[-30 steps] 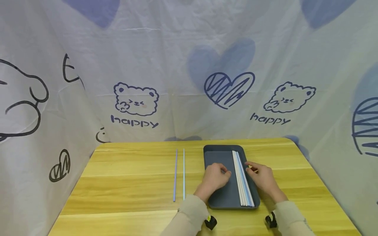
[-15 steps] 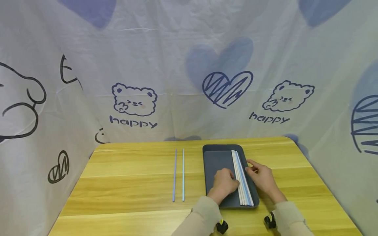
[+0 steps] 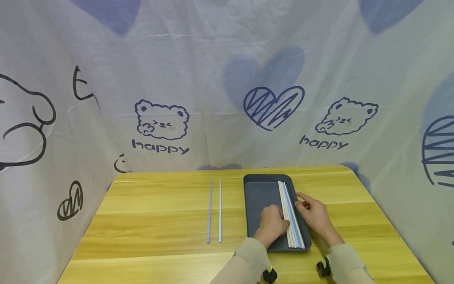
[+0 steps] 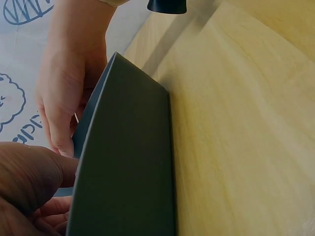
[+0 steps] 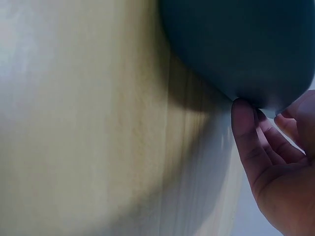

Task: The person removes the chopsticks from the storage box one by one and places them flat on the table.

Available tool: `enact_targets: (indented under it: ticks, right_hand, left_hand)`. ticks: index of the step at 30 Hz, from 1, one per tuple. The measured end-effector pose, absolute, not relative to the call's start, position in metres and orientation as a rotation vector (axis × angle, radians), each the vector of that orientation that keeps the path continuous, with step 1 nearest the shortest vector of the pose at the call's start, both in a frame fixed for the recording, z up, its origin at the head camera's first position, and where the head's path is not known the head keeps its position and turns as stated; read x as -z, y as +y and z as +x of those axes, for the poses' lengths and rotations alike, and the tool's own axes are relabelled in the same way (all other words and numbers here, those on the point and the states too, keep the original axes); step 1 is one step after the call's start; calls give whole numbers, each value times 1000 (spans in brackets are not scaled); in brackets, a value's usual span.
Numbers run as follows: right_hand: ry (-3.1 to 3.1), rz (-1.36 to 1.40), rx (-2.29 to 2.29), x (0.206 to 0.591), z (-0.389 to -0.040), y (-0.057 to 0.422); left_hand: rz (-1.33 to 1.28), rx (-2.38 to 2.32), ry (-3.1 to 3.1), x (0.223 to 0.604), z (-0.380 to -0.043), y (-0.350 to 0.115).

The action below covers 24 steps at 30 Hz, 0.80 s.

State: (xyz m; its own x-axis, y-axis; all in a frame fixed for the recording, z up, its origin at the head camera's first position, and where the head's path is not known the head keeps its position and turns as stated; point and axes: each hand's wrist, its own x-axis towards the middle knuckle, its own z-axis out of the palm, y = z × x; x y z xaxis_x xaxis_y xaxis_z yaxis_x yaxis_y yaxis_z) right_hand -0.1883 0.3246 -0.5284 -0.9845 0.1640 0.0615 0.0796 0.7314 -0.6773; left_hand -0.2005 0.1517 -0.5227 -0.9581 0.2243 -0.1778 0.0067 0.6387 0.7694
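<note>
Several thin white and pale-blue sticks (image 3: 292,221) lie side by side, lengthwise, along the right side of a dark grey rectangular tray (image 3: 260,193). My left hand (image 3: 272,224) is over the tray, fingers bent, its thumb against the left edge of the sticks in the head view. The tray wall (image 4: 123,152) hides those fingertips in the left wrist view, so any grip is unclear. Outside the tray's right wall is my right hand (image 3: 315,215). In the right wrist view its thumb (image 5: 243,118) touches the tray's outer side, the other fingers loosely bent.
Two more sticks, one purple (image 3: 209,213) and one light blue (image 3: 220,213), lie apart and nearly parallel on the wooden table (image 3: 156,221), left of the tray. A white printed cloth (image 3: 213,98) hangs behind the table and along both sides.
My left hand has moved right and slightly down across the tray, up to the sticks' left edge. My right hand stays at the tray's right wall. The sticks look unmoved.
</note>
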Motion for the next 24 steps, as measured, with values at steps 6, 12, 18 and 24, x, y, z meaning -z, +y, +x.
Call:
enact_targets:
  ticks: [6,12,18,24]
  right_hand:
    - [-2804,-194,-1088,529,-188,325]
    - [-2800,-184,-1086,529,-188,324]
    - [-2800,-180,-1086,529,-188,324]
    - [-2793,-160,-1062,529,-187,324]
  left_hand:
    - [218,-1210,2655,525,-202,152]
    - [238,-1232,2657,525,-202,150]
    - [233,-1224,2653,524,-202,149]
    - [239,-1165,2663,523,-201,151]
